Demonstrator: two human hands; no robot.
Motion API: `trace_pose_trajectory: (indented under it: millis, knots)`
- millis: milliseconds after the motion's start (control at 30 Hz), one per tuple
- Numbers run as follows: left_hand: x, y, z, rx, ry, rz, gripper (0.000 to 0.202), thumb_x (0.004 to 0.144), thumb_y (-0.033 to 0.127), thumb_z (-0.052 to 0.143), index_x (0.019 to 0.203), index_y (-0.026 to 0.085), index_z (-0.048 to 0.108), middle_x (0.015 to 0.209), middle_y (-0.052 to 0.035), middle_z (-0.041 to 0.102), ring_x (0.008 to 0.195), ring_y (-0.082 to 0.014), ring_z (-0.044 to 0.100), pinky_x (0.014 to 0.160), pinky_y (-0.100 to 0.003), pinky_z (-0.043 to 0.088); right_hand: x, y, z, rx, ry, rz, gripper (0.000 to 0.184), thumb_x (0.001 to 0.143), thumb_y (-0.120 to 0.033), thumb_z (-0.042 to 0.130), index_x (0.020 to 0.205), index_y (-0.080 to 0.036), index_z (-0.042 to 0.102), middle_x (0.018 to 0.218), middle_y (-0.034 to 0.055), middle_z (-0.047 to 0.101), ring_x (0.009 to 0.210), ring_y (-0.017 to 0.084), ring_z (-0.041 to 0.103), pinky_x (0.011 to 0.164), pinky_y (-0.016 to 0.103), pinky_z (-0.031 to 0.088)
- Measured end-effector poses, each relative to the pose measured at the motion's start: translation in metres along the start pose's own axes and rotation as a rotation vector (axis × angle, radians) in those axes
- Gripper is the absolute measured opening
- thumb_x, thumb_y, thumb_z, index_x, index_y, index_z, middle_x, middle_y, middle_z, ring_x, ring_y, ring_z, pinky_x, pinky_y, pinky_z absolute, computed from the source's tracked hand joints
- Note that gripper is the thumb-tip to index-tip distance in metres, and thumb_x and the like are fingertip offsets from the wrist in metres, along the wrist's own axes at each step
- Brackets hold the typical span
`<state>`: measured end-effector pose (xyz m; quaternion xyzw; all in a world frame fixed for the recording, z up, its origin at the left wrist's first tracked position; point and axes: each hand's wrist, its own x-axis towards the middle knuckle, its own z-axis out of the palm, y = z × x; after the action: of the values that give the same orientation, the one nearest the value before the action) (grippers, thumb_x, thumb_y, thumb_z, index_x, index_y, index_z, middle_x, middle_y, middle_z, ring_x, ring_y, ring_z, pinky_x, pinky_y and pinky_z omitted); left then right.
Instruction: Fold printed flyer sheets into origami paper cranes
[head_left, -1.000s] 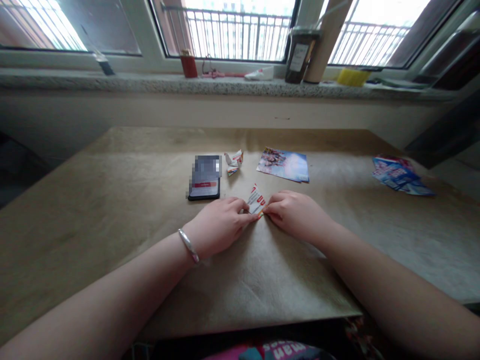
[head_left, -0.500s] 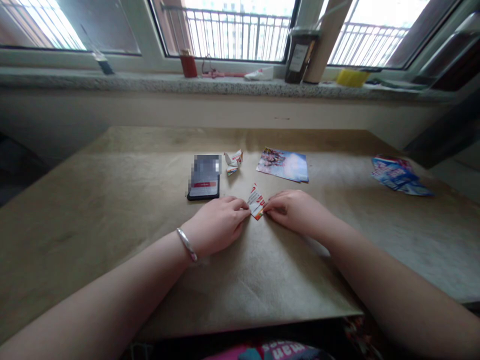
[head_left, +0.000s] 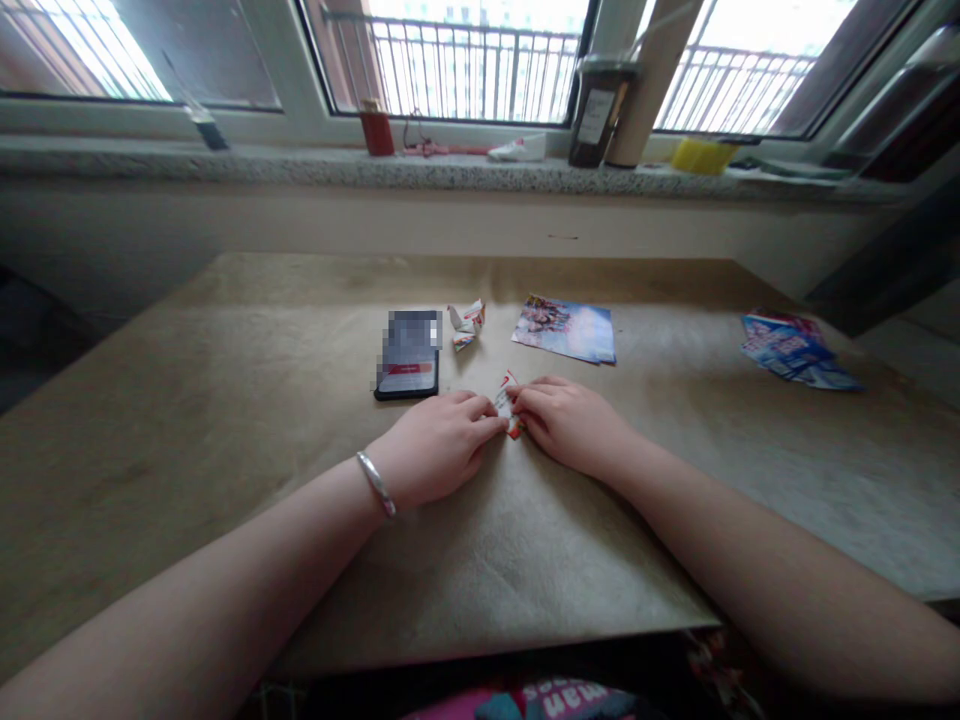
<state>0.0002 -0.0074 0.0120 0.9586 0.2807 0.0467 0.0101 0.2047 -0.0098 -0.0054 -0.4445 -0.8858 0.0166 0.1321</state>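
A small folded piece of printed paper (head_left: pixel 505 402), white with red and orange print, lies on the table between my hands. Fingers of my left hand (head_left: pixel 442 440), with a silver bangle at its wrist, press on the paper's left side. My right hand (head_left: pixel 566 420) covers the right part of the paper, its fingertips closed on that edge. Beyond my hands stands a folded paper figure (head_left: pixel 468 325) with pointed tips, in similar print. Just left of it is a phone (head_left: pixel 409 355) with its screen lit.
Printed sheets (head_left: pixel 566 328) lie behind my right hand, and a pile of blue and red cards (head_left: pixel 796 350) is at the far right of the table (head_left: pixel 187 480). On the windowsill (head_left: pixel 285 170) stand a red container (head_left: pixel 376 130), a dark jar (head_left: pixel 598 112) and a yellow object (head_left: pixel 703 155).
My right hand has moved left over the paper and now hides its right part. My left fingers have shifted slightly right onto it.
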Motion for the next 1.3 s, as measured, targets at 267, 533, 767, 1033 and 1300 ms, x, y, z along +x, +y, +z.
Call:
trace_pose_trajectory:
  millis: [267, 533, 767, 1033, 1300]
  knots:
    - [-0.001, -0.003, 0.006, 0.003, 0.068, 0.020, 0.038, 0.081, 0.009, 0.047, 0.116, 0.020, 0.057, 0.121, -0.0086, 0.058, 0.113, -0.0217, 0.053, 0.095, -0.039, 0.046, 0.002, 0.005, 0.008, 0.031, 0.065, -0.012, 0.031, 0.085, -0.019, 0.047, 0.110, -0.019, 0.064, 0.119, 0.0070, 0.064, 0.109, 0.022, 0.053, 0.097, 0.037, 0.041]
    - [0.001, -0.007, 0.009, -0.016, 0.061, 0.033, 0.037, 0.081, 0.009, 0.046, 0.114, 0.020, 0.059, 0.124, -0.0070, 0.058, 0.115, -0.0211, 0.053, 0.097, -0.038, 0.046, 0.005, 0.011, 0.014, 0.121, 0.017, 0.079, 0.036, 0.079, -0.020, 0.052, 0.114, -0.015, 0.061, 0.129, 0.0081, 0.058, 0.127, 0.026, 0.043, 0.106, 0.041, 0.036]
    - [0.003, -0.009, 0.011, -0.037, 0.102, -0.008, 0.031, 0.085, 0.017, 0.047, 0.113, 0.015, 0.059, 0.120, -0.0100, 0.059, 0.112, -0.0214, 0.054, 0.097, -0.038, 0.046, 0.005, 0.029, 0.016, 0.245, -0.005, 0.061, 0.035, 0.084, -0.023, 0.051, 0.118, -0.020, 0.061, 0.132, 0.0042, 0.056, 0.129, 0.024, 0.042, 0.105, 0.043, 0.037]
    - [0.004, -0.018, 0.015, -0.053, 0.099, 0.005, 0.034, 0.086, 0.021, 0.047, 0.118, 0.014, 0.056, 0.128, -0.0077, 0.057, 0.121, -0.0211, 0.050, 0.103, -0.037, 0.041, 0.007, 0.043, 0.017, 0.297, 0.095, -0.037, 0.024, 0.085, -0.025, 0.055, 0.105, -0.023, 0.068, 0.120, 0.0048, 0.064, 0.116, 0.019, 0.055, 0.102, 0.040, 0.041]
    - [0.003, -0.010, 0.015, 0.114, 0.070, -0.006, 0.038, 0.092, 0.025, 0.039, 0.125, 0.011, 0.053, 0.134, -0.0111, 0.052, 0.121, -0.0246, 0.051, 0.099, -0.040, 0.044, 0.003, 0.037, 0.013, 0.137, 0.053, 0.060, 0.043, 0.084, -0.036, 0.056, 0.120, -0.015, 0.059, 0.128, 0.0126, 0.057, 0.120, 0.023, 0.049, 0.104, 0.041, 0.037]
